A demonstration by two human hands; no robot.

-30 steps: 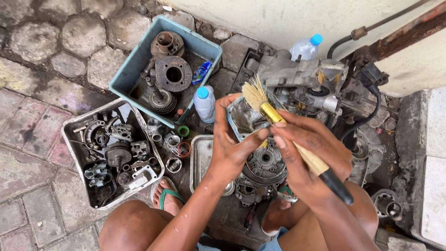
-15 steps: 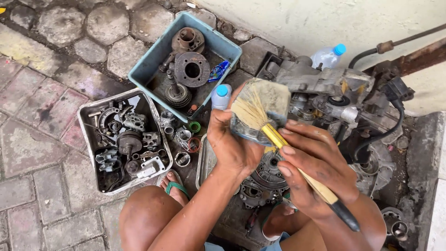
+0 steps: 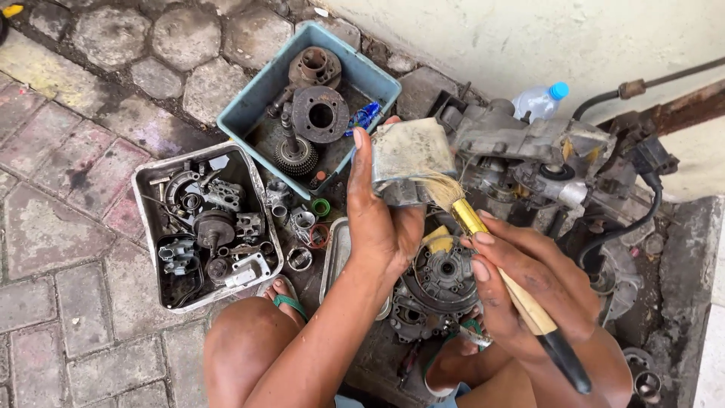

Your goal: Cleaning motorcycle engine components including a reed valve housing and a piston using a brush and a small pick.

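My left hand (image 3: 379,219) grips a grey, greasy metal engine part (image 3: 408,157) and holds it up above the ground. My right hand (image 3: 529,283) is closed around the wooden handle of a paintbrush (image 3: 504,279); its pale bristles press against the underside of the metal part. Below both hands lies a round engine cover with gear parts (image 3: 438,276). My knees and a foot in a green sandal (image 3: 287,302) show at the bottom.
A blue plastic tub (image 3: 249,113) holds gears and a cylinder. A metal tray (image 3: 151,227) at the left is full of small engine parts. An engine block (image 3: 529,147) and a clear bottle with blue cap (image 3: 538,100) stand by the wall. Loose rings lie between.
My left hand has turned the metal part and lifted it; the brush has dropped from standing upright in front of it to stroking beneath it. The camera view has shifted.
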